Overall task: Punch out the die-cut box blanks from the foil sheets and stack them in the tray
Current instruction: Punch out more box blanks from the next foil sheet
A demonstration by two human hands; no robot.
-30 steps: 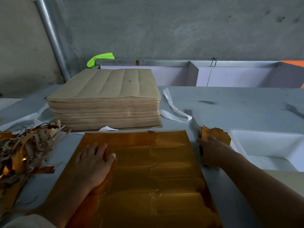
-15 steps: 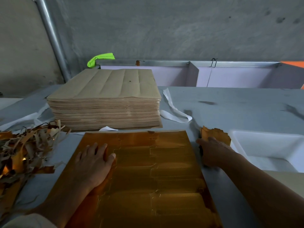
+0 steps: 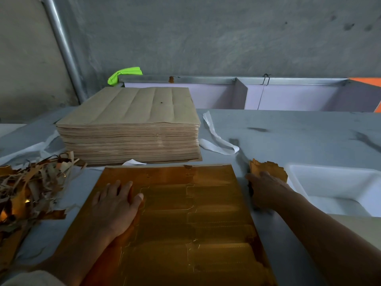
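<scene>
A gold foil sheet (image 3: 195, 219) with die-cut box outlines lies flat on the grey table in front of me. My left hand (image 3: 115, 205) presses palm-down on its left part, fingers spread. My right hand (image 3: 266, 190) rests just off the sheet's right edge on a small pile of gold punched blanks (image 3: 268, 169), fingers curled over them. A white tray (image 3: 338, 182) sits to the right of that pile; its inside looks bare. A tall stack of brown-backed sheets (image 3: 132, 124) stands behind the foil sheet.
A heap of gold and brown scrap strips (image 3: 31, 188) lies at the left. White paper strips (image 3: 216, 139) lie beside the stack. Behind the table run lilac bins with a metal rail (image 3: 268, 93), a green object (image 3: 123, 74) and a pipe (image 3: 64, 48).
</scene>
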